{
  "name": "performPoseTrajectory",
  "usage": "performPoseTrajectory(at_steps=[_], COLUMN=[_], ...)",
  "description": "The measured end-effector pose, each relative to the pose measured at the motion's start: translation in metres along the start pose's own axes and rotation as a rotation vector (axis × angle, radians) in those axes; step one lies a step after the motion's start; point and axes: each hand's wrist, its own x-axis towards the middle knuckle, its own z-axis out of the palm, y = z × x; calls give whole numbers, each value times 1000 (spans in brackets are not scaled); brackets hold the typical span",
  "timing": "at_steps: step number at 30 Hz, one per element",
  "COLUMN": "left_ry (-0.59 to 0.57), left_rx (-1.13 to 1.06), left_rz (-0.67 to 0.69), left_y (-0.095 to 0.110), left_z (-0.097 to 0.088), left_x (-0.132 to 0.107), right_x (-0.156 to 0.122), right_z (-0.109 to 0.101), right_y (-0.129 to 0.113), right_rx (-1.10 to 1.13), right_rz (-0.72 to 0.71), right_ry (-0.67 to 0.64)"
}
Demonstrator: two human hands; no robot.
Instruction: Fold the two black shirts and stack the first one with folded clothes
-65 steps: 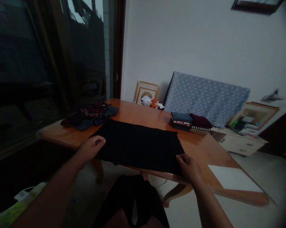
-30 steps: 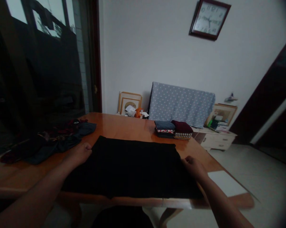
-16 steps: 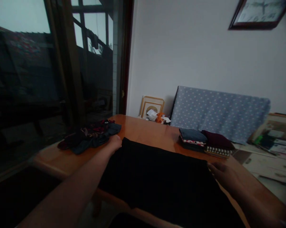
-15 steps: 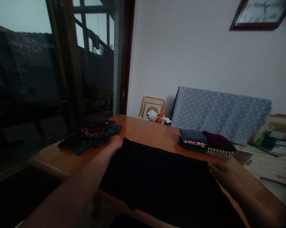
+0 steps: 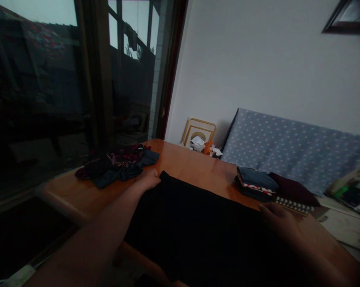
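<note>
A black garment (image 5: pixel 197 227) lies spread over the wooden table (image 5: pixel 182 159), and its near part hangs past the front edge. It is too dark to make out its exact kind. At the far left corner of the cloth, my left hand (image 5: pixel 150 179) is closed on the fabric. My right hand (image 5: pixel 277 217) grips the far right corner, its fingers bent at the edge of the cloth; that hand is dim and slightly blurred. Between the two hands the far edge of the garment runs fairly straight.
A loose heap of dark patterned clothes (image 5: pixel 120 163) lies at the left. Folded clothes (image 5: pixel 256 183) are stacked at the right, beside a folded maroon garment (image 5: pixel 293 189). Behind stand a star-patterned blue cover (image 5: pixel 287 147) and a leaning frame (image 5: pixel 199 129). A glass door (image 5: pixel 126 79) is at the left.
The view has swung a little to the left, so the background sits further right. My right hand has come slightly inward over the garment's edge. My left hand stays at its corner.
</note>
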Motion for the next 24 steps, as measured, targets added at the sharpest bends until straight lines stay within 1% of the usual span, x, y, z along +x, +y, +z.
performPoseTrajectory(at_steps=[3, 7, 10, 14, 15, 17, 19, 21, 24], left_ry=[-5, 27, 59, 64, 64, 61, 57, 54, 41], left_rx=[32, 69, 100, 86, 80, 66, 51, 38, 19], left_rz=[14, -5, 30, 44, 45, 47, 44, 37, 28], left_y=[-7, -12, -13, -13, -13, -13, -13, -13, -13], left_z=[-1, -3, -2, 0, 1, 1, 1, 0, -3], left_x=[-3, -7, -10, -11, -10, -10, -9, -9, -9], right_x=[9, 9, -1, -20, -24, -33, -39, -44, -47], right_z=[25, 64, 95, 133, 141, 156, 168, 179, 192], right_y=[-42, -110, -163, -230, -245, -274, -297, -314, -326], right_rx=[110, 162, 200, 218, 209, 148, 64, -15, -108], right_rz=[-99, -222, -324, -440, -469, -484, -492, -505, -519], right_ry=[-131, -219, -287, -406, -442, -456, -450, -445, -445])
